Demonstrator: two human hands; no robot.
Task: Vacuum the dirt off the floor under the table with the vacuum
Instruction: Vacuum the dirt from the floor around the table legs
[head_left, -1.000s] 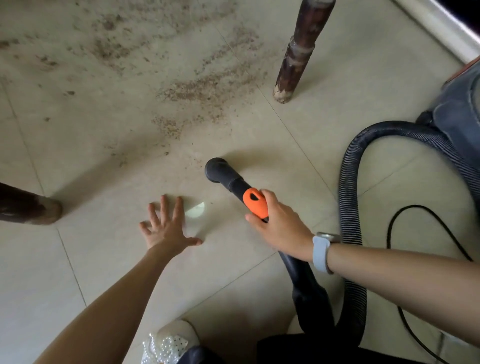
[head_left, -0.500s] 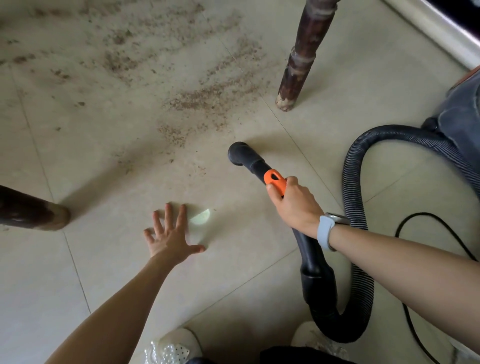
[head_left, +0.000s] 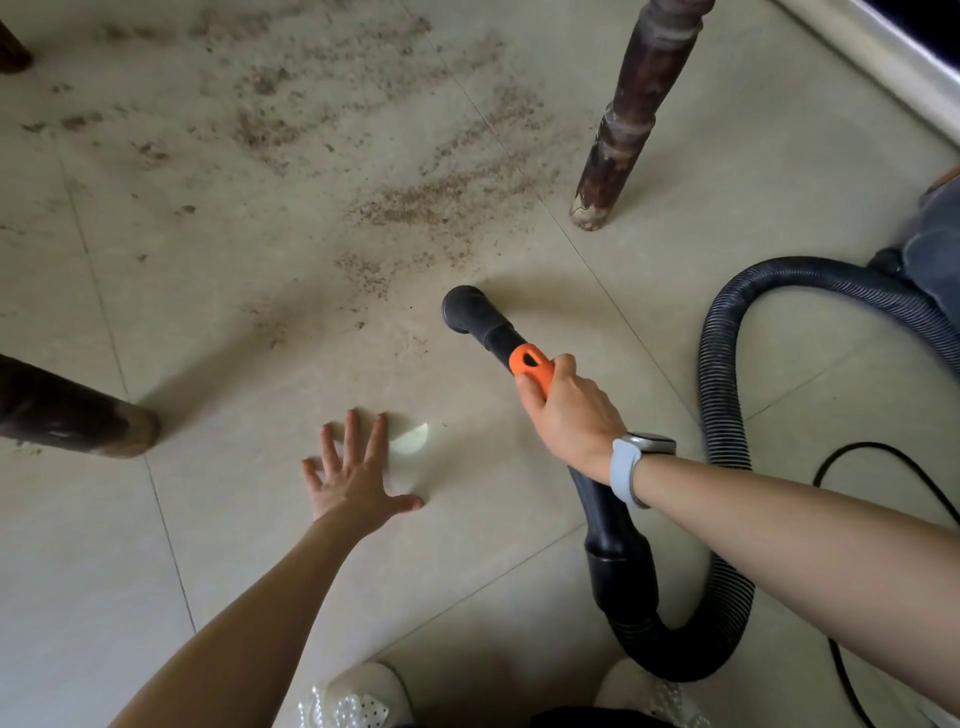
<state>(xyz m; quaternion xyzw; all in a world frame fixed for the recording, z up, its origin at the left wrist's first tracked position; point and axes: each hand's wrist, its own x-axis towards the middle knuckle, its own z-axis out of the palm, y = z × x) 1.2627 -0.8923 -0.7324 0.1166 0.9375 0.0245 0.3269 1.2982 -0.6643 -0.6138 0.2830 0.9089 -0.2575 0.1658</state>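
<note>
The right hand (head_left: 571, 410) curls around the vacuum's black wand just behind its orange collar (head_left: 531, 367), the round nozzle (head_left: 464, 310) at frame centre beside the brown dirt (head_left: 431, 202) scattered across the upper tiles. The left hand (head_left: 353, 475), fingers spread wide, presses flat on the floor (head_left: 234, 519) at lower centre.

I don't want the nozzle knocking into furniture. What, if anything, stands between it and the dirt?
Nothing visible does. The nozzle, held by the right hand, faces bare tile up to the nearest dirt. The table leg stands off to the right of that path, and the left hand rests behind it.
</note>
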